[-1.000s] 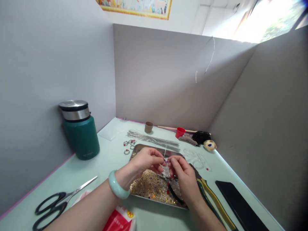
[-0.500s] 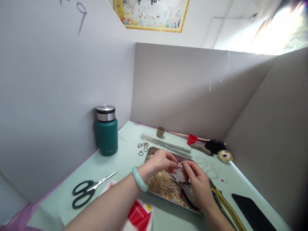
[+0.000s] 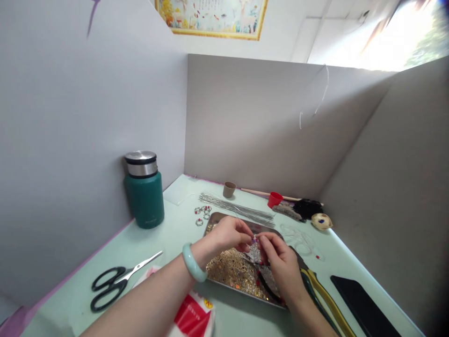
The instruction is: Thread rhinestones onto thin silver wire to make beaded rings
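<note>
Left hand point(image 3: 226, 234) and right hand point(image 3: 280, 262) both pinched closed on beaded ornament point(image 3: 255, 252) above bead tray point(image 3: 238, 290); grip unchanged since a second ago, assembly evidently mid-step.

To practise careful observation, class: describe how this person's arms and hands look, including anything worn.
Both forearms are bare, with no sleeves in view. The left hand and right hand wear no gloves. A smooth, rounded pale green bangle circles the left wrist; the right wrist is bare. No rings can be made out.
</note>
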Demonstrator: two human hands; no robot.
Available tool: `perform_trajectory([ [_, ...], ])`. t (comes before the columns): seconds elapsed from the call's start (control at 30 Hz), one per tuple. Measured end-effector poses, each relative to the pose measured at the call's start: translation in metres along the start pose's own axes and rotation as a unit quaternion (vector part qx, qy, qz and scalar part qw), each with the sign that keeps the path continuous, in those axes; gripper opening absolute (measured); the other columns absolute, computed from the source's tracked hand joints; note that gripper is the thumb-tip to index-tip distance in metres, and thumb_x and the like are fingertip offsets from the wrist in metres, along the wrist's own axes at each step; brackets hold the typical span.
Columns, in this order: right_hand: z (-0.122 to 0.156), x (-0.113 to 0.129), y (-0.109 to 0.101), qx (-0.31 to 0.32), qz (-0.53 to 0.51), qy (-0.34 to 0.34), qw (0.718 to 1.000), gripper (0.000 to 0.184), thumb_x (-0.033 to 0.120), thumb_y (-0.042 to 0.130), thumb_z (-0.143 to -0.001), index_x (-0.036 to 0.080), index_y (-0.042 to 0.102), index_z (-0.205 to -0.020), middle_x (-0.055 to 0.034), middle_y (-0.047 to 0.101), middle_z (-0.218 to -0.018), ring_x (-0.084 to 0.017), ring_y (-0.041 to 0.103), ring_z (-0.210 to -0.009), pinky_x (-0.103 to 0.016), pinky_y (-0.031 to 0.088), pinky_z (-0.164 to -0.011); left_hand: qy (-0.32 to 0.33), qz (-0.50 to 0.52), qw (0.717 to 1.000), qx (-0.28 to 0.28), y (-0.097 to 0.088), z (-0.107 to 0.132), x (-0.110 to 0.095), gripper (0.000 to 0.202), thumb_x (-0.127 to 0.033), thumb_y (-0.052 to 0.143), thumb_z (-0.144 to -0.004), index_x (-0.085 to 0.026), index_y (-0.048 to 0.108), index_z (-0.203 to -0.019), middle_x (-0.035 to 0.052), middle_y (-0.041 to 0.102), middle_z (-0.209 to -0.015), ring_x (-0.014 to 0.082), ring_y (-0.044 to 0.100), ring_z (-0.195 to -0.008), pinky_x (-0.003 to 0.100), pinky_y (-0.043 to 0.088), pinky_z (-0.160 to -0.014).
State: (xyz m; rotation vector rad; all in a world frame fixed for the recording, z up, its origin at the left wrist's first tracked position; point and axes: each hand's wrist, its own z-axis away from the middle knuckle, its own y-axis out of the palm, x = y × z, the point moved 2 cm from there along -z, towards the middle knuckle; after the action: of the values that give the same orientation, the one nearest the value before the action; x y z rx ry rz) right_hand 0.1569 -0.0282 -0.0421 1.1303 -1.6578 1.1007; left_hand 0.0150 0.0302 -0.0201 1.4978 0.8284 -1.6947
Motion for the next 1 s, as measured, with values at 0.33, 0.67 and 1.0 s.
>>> perform_trajectory([
  [0.33,0.002,0.001,0.001,-0.014,-0.012,-0.013,1.0,0.025,0.042,0.054,-0.082,0.019,0.063,-0.087,0.0035,0.048,-0.057,-0.011,0.041,-0.05,-0.021,0.033,-0.047,0.02,-0.021,1.0,-0.004,0.0,0.004,-0.001,0.011,-0.011,0.061,-0.067,-0.012,0.063,-0.077,0.0009,0.062,-0.056,0.0127,0.061,-0.052,0.025,0.049,-0.054],
  [0.67,0.003,-0.001,0.0,-0.015,-0.01,-0.023,1.0,0.022,0.039,0.052,-0.085,0.019,0.061,-0.087,0.0034,0.048,-0.057,-0.01,0.041,-0.05,-0.021,0.034,-0.048,-0.005,0.009,1.0,0.005,0.002,0.013,-0.014,0.01,-0.012,0.063,-0.068,-0.009,0.063,-0.078,0.0046,0.066,-0.061,0.0137,0.063,-0.057,0.028,0.051,-0.061],
  [1.0,0.003,-0.001,0.003,-0.003,-0.01,-0.026,1.0,0.022,0.04,0.052,-0.085,0.019,0.06,-0.085,0.004,0.047,-0.058,-0.01,0.041,-0.05,-0.021,0.033,-0.048,-0.023,0.029,0.999,0.014,0.003,0.008,-0.006,0.011,-0.013,0.064,-0.066,-0.01,0.062,-0.078,0.0029,0.063,-0.058,0.015,0.064,-0.055,0.03,0.051,-0.059],
])
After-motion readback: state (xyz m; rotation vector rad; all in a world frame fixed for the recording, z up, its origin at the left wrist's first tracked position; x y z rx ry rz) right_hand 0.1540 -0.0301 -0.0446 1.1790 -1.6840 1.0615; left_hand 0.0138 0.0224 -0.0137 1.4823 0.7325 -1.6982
